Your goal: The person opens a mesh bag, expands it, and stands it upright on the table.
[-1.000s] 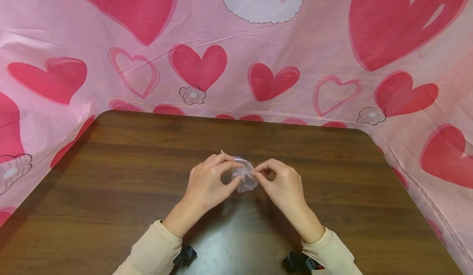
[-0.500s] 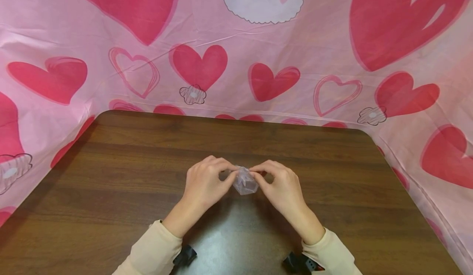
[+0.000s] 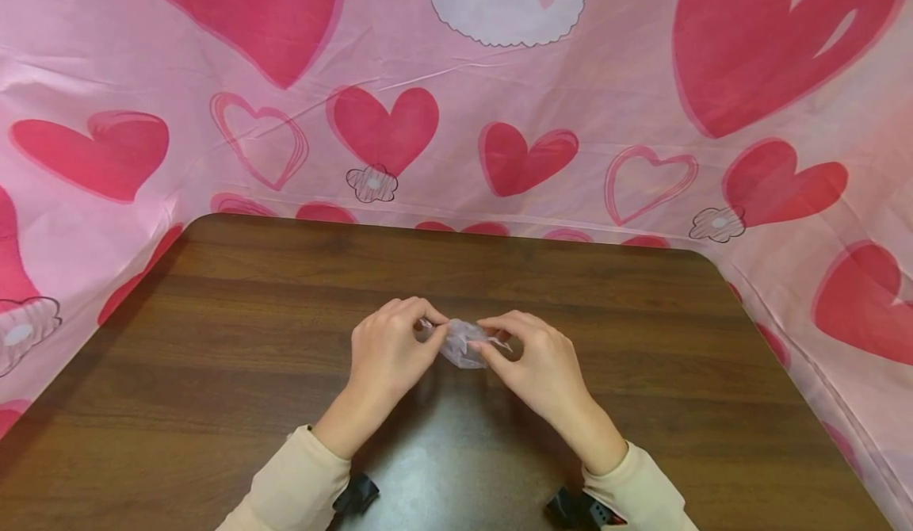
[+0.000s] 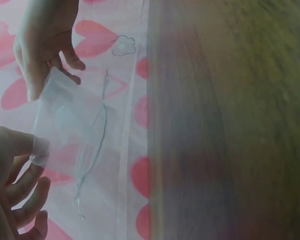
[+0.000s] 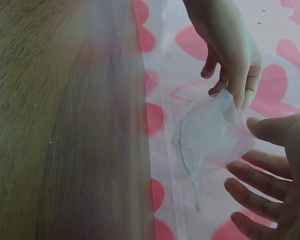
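Observation:
In the head view a small clear plastic bag (image 3: 464, 347) is held just over the table, between both hands. My left hand (image 3: 391, 349) pinches its left end between thumb and index finger. On the other side my right hand (image 3: 536, 353) has the bag's right edge between a spread thumb and index finger. The right wrist view shows the bag (image 5: 210, 132) hanging thin and crinkled, with a narrow strip along its lower edge. From the left wrist, the bag (image 4: 70, 120) looks see-through, and no contents can be made out.
The dark wooden table (image 3: 285, 293) spreads out around the hands. A pink cloth (image 3: 456, 63) printed with hearts rises behind it and along both sides. Black wrist devices (image 3: 357, 494) sit beneath the cream sleeves (image 3: 299, 475).
My left hand has shifted slightly left with its end of the bag. The right thumb and index finger have spread further apart, and the bag has changed shape between the hands.

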The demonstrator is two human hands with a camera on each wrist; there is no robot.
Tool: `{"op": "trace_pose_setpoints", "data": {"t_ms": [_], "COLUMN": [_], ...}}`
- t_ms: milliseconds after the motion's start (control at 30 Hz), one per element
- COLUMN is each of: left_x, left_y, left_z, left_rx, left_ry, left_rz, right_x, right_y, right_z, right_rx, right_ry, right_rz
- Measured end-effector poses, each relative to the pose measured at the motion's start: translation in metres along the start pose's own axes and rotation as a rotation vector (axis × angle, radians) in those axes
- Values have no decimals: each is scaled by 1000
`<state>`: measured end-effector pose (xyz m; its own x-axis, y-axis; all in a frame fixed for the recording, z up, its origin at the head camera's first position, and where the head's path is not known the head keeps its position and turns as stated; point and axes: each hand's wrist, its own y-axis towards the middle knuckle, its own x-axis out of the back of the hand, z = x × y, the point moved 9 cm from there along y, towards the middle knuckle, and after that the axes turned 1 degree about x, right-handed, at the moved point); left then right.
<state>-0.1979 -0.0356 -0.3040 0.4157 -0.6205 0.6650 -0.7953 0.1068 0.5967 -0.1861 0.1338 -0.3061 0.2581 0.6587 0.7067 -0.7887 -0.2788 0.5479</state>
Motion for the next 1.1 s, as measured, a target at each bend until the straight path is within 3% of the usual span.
{"op": "trace_pose_setpoints", "data": {"t_ms": [267,567,1100], "left_x": [2,-2,-14], "left_y": [0,0,-2], "left_z": [0,-2,-9], "left_rx": [4,-13,-68], "left_ry": [-19,-8,-12], "left_rz": [-29,-6,104], "right_x": [1,8,11], "right_y": [1,1,2], "right_z": [-4,-5,-10], "right_rx": [-29,-34,-75], "right_ry": [-41,-58,-61], "right_rz": [-15,-77,-88]}}
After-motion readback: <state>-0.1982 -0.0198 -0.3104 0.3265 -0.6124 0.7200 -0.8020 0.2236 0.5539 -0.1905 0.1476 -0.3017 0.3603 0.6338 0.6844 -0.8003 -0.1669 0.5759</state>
